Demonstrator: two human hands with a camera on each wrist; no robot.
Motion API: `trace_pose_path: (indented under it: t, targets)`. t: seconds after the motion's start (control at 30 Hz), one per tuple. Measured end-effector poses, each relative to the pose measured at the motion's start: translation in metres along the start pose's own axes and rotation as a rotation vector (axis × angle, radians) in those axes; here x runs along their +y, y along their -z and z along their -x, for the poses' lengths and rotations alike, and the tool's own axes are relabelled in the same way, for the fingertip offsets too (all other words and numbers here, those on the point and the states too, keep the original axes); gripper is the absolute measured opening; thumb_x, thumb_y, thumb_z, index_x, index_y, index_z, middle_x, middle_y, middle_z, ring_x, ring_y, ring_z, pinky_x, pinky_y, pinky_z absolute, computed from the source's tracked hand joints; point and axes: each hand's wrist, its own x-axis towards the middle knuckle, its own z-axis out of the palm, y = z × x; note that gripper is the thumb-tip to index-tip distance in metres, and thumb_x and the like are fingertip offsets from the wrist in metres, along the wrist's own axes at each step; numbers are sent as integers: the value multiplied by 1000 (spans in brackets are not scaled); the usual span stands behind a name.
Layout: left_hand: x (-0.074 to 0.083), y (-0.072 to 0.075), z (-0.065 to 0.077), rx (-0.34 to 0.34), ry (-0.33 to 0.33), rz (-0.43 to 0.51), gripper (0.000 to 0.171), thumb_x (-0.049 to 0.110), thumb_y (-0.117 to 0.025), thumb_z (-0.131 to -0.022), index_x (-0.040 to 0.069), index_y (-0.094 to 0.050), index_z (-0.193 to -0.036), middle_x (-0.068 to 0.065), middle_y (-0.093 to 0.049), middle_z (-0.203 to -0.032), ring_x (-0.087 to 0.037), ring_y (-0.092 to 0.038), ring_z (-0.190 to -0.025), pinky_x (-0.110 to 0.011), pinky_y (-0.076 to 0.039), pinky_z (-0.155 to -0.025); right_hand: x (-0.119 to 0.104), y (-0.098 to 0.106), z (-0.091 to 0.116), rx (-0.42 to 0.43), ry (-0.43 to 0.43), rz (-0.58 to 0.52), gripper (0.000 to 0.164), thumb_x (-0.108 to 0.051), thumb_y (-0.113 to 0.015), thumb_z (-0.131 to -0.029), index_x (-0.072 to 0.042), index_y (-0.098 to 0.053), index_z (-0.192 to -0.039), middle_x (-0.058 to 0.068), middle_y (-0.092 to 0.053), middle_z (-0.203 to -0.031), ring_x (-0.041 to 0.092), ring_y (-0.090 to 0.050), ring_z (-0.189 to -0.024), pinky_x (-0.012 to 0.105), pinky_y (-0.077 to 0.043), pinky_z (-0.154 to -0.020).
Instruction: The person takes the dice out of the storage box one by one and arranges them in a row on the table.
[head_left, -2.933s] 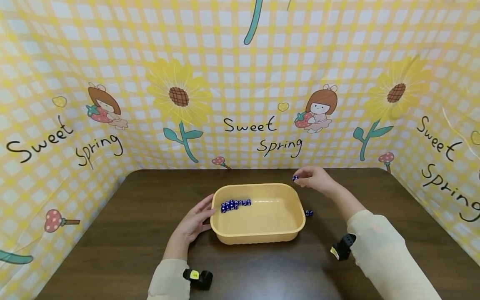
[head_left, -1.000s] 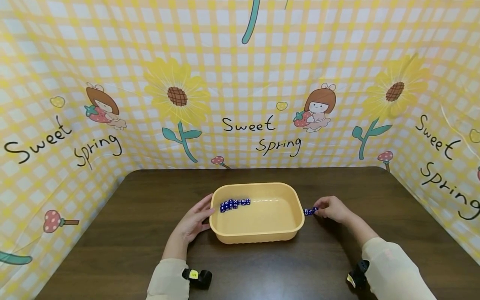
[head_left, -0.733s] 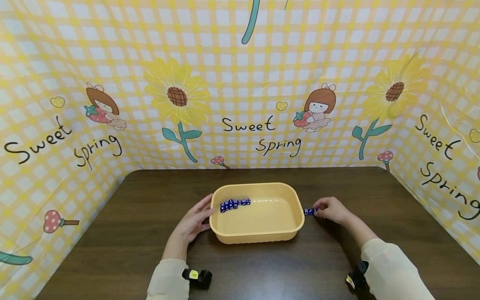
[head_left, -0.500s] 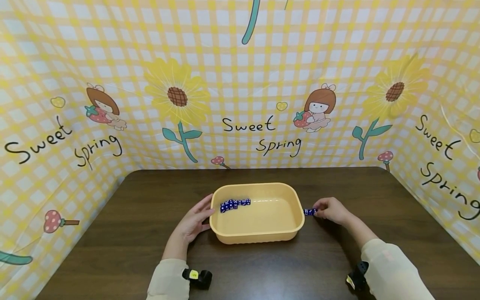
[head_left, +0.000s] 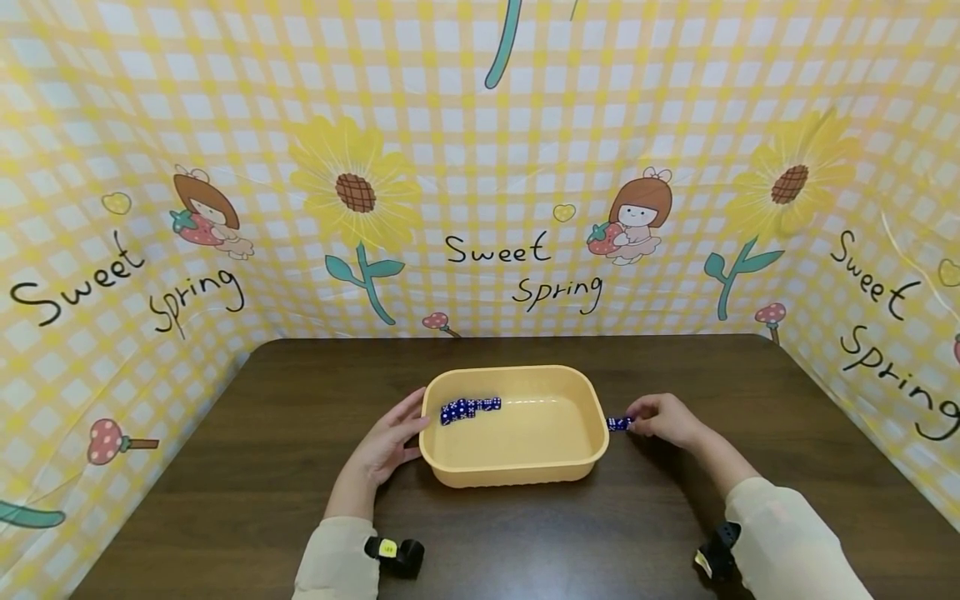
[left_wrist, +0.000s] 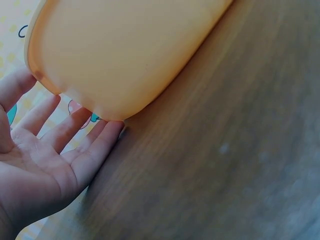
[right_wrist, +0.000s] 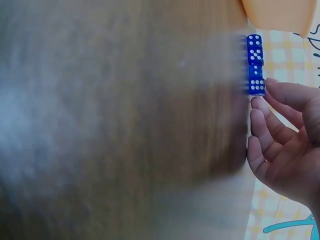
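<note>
A yellow plastic bin sits on the table, with several blue dice with white pips grouped inside at its left. My left hand rests against the bin's left end, fingers spread and fairly straight, as the left wrist view shows. Outside the bin's right end, a short row of blue dice runs outward from its wall. At the row's outer end, my right hand pinches the last die between thumb and index finger. Its other fingers are loosely curled.
The dark wooden table reaches back to a yellow checked cloth with flower prints, which also hangs at both sides. Black wrist cameras are strapped on both sleeves.
Since the oldest frame, my right hand has brought a die from behind the bin's right corner to the outer end of the row. Over the last half second both hands stay nearly still.
</note>
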Motion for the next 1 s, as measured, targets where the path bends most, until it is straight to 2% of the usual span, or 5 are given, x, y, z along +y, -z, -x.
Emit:
trace_pose_path:
  t: [0.13,0.33,0.57,0.87,1.0]
  targets:
    - [0,-1,0,3,0,-4,53,6,-52,-84,18,-34,-133,-12,-31,-134,-28,-33,-117,-46,-38,-79,-12,5,6,5,-25,-11,19,3,-61,-72,13,-57,-88,9,-55,-64,19,-49,-56,31,-41,-51]
    - [1,0,0,-5,4,3,53,5,-51,-85,18,-33,-133,-11,-31,-135,-27,-33,-117,-46,-38,-78,-6,15,4,20,-56,-11,24,-1,-63,-74,12,-56,-92,5,-54,-68,23,-53,-61,33,-44,-55]
    - [0,0,0,1,5,16,53,6,-52,-84,18,-33,-133,-10,-31,-135,-27,-33,-117,-46,-38,-79,-9,26,3,15,-67,-86,30,-1,-61,-75,18,-51,-97,7,-55,-71,24,-53,-64,34,-45,-58]
    - [-1,0,1,2,3,13,54,6,-53,-84,17,-34,-133,-11,-31,-134,-27,-33,-117,-46,-38,-78,-18,43,-4,33,-87,-52,36,-9,-60,-79,14,-51,-105,9,-58,-79,34,-55,-77,42,-45,-68]
    - [-1,0,0,7,-3,3,53,6,-53,-84,18,-34,-133,-11,-32,-134,-28,-34,-116,-46,-38,-78,-28,48,-8,44,-82,-47,36,-11,-60,-80,12,-51,-106,11,-59,-83,33,-55,-79,43,-43,-72]
